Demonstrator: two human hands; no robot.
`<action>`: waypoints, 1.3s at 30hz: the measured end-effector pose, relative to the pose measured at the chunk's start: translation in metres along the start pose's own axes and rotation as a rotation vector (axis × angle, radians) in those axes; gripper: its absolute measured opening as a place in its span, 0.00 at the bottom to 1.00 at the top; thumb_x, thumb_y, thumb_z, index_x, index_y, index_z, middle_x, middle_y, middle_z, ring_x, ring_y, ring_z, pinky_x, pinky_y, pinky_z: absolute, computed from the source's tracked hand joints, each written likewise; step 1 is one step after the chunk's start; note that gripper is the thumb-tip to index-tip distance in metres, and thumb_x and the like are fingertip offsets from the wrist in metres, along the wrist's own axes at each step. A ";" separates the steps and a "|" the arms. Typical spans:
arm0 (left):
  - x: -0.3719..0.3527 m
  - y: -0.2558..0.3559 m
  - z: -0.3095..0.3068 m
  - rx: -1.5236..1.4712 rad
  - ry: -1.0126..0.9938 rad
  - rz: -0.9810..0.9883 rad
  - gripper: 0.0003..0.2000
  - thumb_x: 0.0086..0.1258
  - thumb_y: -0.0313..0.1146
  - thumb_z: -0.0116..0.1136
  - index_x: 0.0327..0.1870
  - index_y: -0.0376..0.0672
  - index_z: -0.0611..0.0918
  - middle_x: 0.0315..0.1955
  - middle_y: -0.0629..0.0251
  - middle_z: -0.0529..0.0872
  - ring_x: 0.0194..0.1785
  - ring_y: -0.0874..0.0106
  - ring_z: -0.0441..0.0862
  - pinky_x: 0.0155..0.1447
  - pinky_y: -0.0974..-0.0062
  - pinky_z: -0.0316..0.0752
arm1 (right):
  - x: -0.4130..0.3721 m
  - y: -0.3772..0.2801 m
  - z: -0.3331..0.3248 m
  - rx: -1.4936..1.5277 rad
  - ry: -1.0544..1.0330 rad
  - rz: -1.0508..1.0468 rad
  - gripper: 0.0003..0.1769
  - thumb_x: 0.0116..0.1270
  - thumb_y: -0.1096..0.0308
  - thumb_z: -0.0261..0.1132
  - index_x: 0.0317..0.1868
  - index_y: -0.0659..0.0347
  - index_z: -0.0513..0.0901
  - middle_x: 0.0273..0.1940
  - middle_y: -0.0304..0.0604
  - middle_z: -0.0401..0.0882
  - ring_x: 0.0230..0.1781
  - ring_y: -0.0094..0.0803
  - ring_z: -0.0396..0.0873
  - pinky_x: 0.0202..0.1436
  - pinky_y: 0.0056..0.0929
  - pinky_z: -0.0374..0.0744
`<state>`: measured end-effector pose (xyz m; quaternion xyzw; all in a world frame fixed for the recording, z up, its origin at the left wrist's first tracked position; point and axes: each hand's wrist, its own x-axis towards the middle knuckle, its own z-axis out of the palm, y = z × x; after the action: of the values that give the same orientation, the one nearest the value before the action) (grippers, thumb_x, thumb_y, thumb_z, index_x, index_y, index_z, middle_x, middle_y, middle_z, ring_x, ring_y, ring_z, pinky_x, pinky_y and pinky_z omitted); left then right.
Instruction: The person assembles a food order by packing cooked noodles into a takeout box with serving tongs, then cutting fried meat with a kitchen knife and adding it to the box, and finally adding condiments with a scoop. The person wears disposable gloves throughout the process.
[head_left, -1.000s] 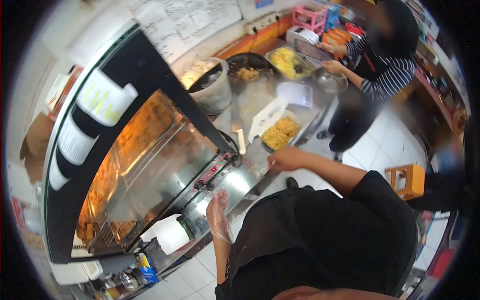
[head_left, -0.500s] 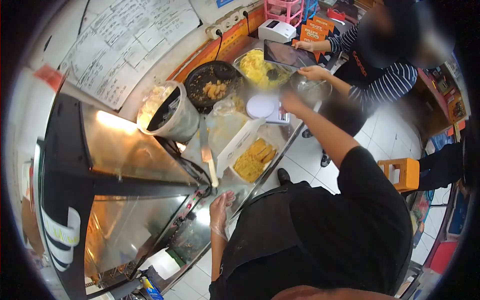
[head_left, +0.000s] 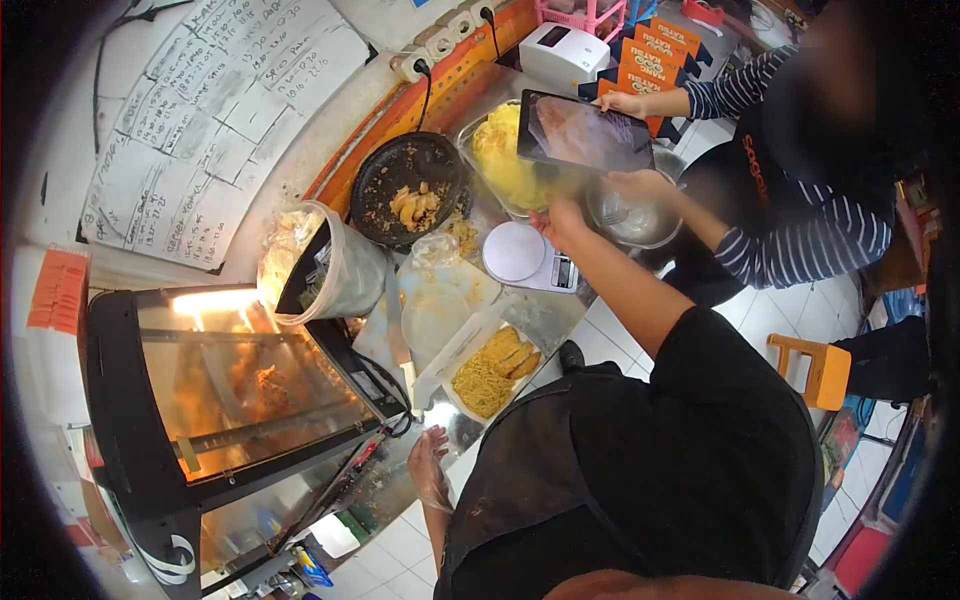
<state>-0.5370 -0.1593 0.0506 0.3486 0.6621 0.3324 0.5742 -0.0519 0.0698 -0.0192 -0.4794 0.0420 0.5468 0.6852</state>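
The open white noodle box (head_left: 460,351) slants long-ways, up rightward, near the left hand (head_left: 428,466), fingers apart (can't tell if right hand (head_left: 563,224) grips).

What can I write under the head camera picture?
The right hand reaches past the white scale toward a tray of yellow food.

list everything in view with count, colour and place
display case: 1, black-framed, at left
handwritten sheet: 1, white, on wall
bucket: 1, translucent, beside the case
pan: 1, black, near the wall
tray: 1, silver, beneath the tablet
tablet: 1, black, co-worker's hand
digital scale: 1, white, beside the tray
takeaway box: 1, white, by the scale
knife: 1, white-handled, beside the box
bowl: 1, silver, by the tray
printer: 1, white, top
katsu boxes: several, orange, by the printer
stool: 1, orange, right
co-worker: 1, striped sleeves, upper right
right hand: 1, bare, by the tray
left hand: 1, clear-gloved, below the box
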 end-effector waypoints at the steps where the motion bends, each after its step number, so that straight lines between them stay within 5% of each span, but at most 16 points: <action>1: 0.001 0.001 0.002 0.010 -0.010 0.008 0.20 0.80 0.45 0.53 0.55 0.36 0.84 0.47 0.58 0.90 0.47 0.69 0.86 0.48 0.72 0.77 | 0.001 0.000 -0.001 0.030 -0.006 0.022 0.13 0.77 0.65 0.53 0.56 0.62 0.76 0.42 0.47 0.82 0.34 0.34 0.79 0.36 0.33 0.79; 12: 0.021 0.003 0.019 0.036 0.001 -0.010 0.20 0.80 0.45 0.52 0.55 0.36 0.84 0.46 0.59 0.89 0.47 0.68 0.86 0.48 0.71 0.77 | -0.012 -0.013 0.001 0.078 0.008 0.114 0.14 0.78 0.65 0.52 0.58 0.60 0.74 0.45 0.49 0.81 0.37 0.34 0.81 0.34 0.30 0.81; 21: 0.019 0.010 0.027 0.060 0.030 0.000 0.21 0.80 0.46 0.51 0.55 0.35 0.84 0.46 0.58 0.89 0.47 0.68 0.86 0.48 0.71 0.78 | 0.012 0.004 -0.003 0.076 -0.064 0.322 0.13 0.78 0.63 0.53 0.56 0.58 0.75 0.49 0.44 0.80 0.38 0.31 0.84 0.25 0.20 0.72; 24: 0.022 0.004 0.023 0.052 0.046 -0.007 0.21 0.80 0.46 0.52 0.56 0.35 0.84 0.46 0.58 0.89 0.47 0.68 0.86 0.48 0.71 0.78 | 0.002 0.011 0.007 -0.190 -0.158 0.376 0.15 0.78 0.60 0.55 0.58 0.58 0.76 0.51 0.42 0.80 0.37 0.29 0.84 0.26 0.21 0.71; 27: 0.024 0.000 0.016 0.058 0.059 -0.005 0.21 0.80 0.47 0.52 0.56 0.35 0.84 0.46 0.58 0.89 0.47 0.68 0.86 0.48 0.71 0.78 | -0.037 -0.037 0.023 -0.636 -0.504 0.352 0.18 0.76 0.57 0.60 0.58 0.59 0.78 0.52 0.40 0.82 0.39 0.28 0.84 0.27 0.23 0.74; 30: 0.024 -0.004 0.008 0.054 0.093 0.000 0.22 0.80 0.47 0.52 0.56 0.35 0.83 0.47 0.58 0.89 0.47 0.68 0.86 0.47 0.71 0.77 | -0.015 -0.085 0.026 -1.241 -0.454 -0.242 0.19 0.72 0.54 0.62 0.57 0.55 0.82 0.48 0.39 0.85 0.41 0.35 0.85 0.41 0.34 0.82; 32: 0.021 -0.012 0.008 0.036 0.113 -0.009 0.22 0.80 0.47 0.52 0.56 0.35 0.83 0.47 0.58 0.89 0.47 0.68 0.86 0.47 0.72 0.77 | 0.028 -0.141 0.021 -2.294 -0.159 -0.925 0.18 0.69 0.59 0.62 0.56 0.53 0.83 0.51 0.39 0.84 0.52 0.42 0.82 0.53 0.43 0.80; 34: 0.023 -0.018 0.009 0.074 0.066 -0.058 0.21 0.80 0.47 0.52 0.56 0.36 0.84 0.47 0.58 0.89 0.46 0.69 0.87 0.46 0.72 0.77 | 0.052 -0.148 0.018 -2.441 -0.249 -0.890 0.19 0.65 0.62 0.61 0.56 0.52 0.82 0.55 0.41 0.82 0.62 0.45 0.75 0.61 0.49 0.76; 39: 0.021 -0.026 0.031 0.097 -0.005 -0.143 0.21 0.80 0.46 0.51 0.56 0.35 0.83 0.46 0.59 0.90 0.44 0.69 0.87 0.46 0.73 0.77 | 0.060 -0.148 0.037 -2.526 -0.496 -0.839 0.20 0.68 0.57 0.60 0.58 0.50 0.82 0.60 0.41 0.77 0.64 0.45 0.72 0.66 0.50 0.71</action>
<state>-0.5108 -0.1548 0.0140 0.3287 0.6992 0.2570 0.5806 0.0711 0.1467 0.0565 -0.6425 -0.7566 0.0344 -0.1165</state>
